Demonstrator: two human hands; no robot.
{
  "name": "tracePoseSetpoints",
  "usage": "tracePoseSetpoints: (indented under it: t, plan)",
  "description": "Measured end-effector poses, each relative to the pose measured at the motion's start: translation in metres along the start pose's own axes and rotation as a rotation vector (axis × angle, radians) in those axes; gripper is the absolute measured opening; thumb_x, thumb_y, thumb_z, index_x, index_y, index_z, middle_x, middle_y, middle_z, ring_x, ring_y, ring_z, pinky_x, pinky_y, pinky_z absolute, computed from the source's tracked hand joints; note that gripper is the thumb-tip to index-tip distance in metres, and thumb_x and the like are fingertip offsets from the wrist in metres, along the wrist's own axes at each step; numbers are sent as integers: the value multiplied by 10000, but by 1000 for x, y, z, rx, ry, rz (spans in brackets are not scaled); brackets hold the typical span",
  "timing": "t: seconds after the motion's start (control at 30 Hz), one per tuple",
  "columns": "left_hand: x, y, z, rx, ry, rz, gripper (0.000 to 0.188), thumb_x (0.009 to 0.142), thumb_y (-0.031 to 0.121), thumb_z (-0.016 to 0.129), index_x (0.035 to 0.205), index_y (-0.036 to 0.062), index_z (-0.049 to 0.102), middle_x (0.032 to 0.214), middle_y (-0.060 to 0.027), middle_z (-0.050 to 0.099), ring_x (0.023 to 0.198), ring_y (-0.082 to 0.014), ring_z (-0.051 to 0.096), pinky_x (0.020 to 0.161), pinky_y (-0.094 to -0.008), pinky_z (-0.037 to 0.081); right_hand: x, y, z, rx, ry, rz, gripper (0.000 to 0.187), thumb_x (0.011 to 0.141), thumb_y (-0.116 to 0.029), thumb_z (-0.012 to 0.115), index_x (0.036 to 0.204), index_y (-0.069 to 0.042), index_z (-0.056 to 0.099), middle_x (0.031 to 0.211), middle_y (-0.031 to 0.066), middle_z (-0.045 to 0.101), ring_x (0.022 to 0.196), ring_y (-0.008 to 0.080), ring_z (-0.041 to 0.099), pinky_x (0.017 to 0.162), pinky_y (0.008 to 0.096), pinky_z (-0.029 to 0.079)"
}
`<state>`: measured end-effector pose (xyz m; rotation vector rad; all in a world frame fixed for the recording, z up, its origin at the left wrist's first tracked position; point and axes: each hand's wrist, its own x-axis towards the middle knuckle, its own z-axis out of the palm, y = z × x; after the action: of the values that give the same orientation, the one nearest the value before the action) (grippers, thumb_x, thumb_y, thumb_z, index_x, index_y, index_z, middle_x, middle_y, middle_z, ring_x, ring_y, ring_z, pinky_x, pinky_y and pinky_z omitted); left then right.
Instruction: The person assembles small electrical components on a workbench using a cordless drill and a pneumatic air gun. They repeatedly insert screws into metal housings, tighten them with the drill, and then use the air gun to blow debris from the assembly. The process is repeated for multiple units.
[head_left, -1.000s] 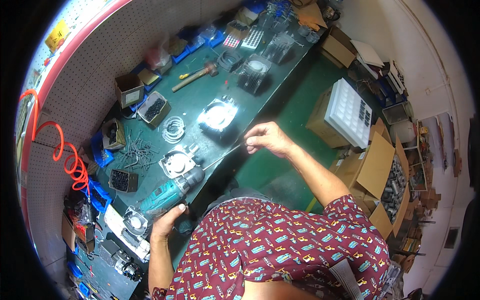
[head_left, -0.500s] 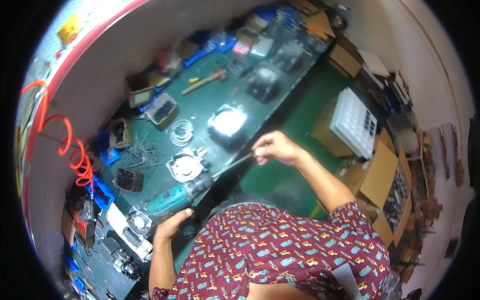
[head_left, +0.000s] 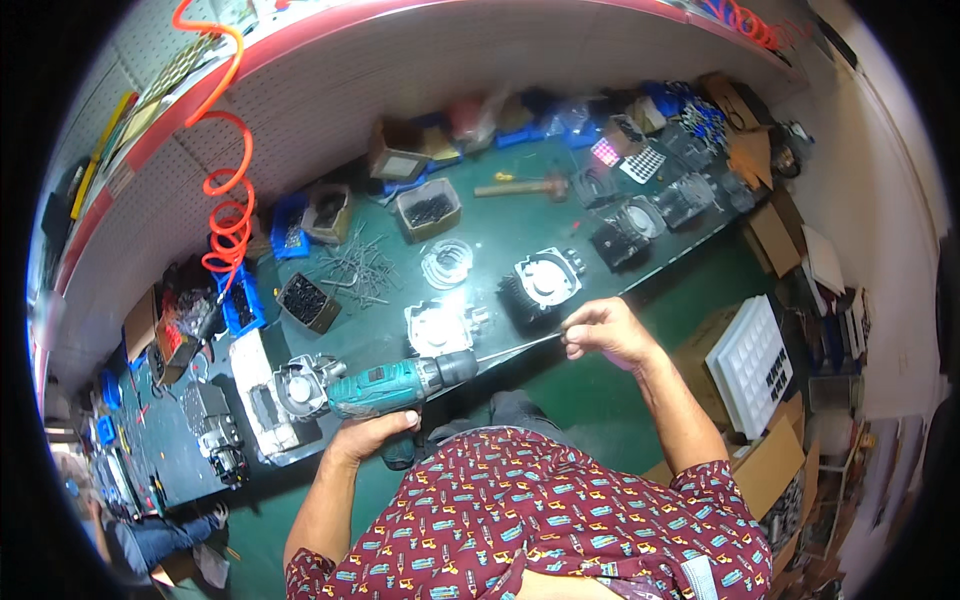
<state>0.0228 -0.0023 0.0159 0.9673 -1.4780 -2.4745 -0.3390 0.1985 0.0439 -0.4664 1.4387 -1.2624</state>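
My left hand [head_left: 370, 436] is wrapped round the handle of a teal-and-black cordless drill [head_left: 378, 388], which lies nearly level over the bench's front edge. From its chuck a long thin driver bit [head_left: 515, 350] points right. My right hand [head_left: 610, 335] pinches with thumb and fingers at the bit's tip; whether a screw sits there is too small to tell. Just behind the chuck lies a pale metal housing [head_left: 432, 328]. A finned dark housing with a bright metal face [head_left: 545, 280] stands beyond my right hand. Left of the drill is another metal housing [head_left: 302, 385].
Loose long screws [head_left: 358, 268] lie by a box of dark screws [head_left: 308, 300]. Metal rings [head_left: 447, 264], a hammer [head_left: 525, 188] and more dark housings [head_left: 628, 232] are farther back. A coiled red hose [head_left: 230, 220] hangs left. A white tray [head_left: 750, 365] and cartons stand right.
The whole view has turned, so the bench lies more level and the drill points more squarely right. Both hands keep the same hold on drill and bit tip.
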Motion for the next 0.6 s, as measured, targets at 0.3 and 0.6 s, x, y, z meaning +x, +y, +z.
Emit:
tracePoseSetpoints:
  t: [0.3, 0.6]
  plan:
    - [2, -11, 17, -97, 193, 91, 325, 804, 149, 793, 1079, 28, 669, 945, -58, 688, 823, -179, 673, 762, -333, 561, 82, -34, -15, -59, -229, 43, 242, 844, -12, 754, 1038, 105, 670, 869, 173, 701, 731, 239, 710, 677, 341, 618]
    - [27, 10, 63, -119, 311, 105, 374, 794, 137, 785, 1110, -16, 655, 942, -93, 685, 808, -201, 663, 770, -338, 542, 137, -57, -48, -74, -396, 57, 242, 883, 9, 712, 1082, 131, 645, 880, 173, 709, 727, 212, 719, 665, 301, 614]
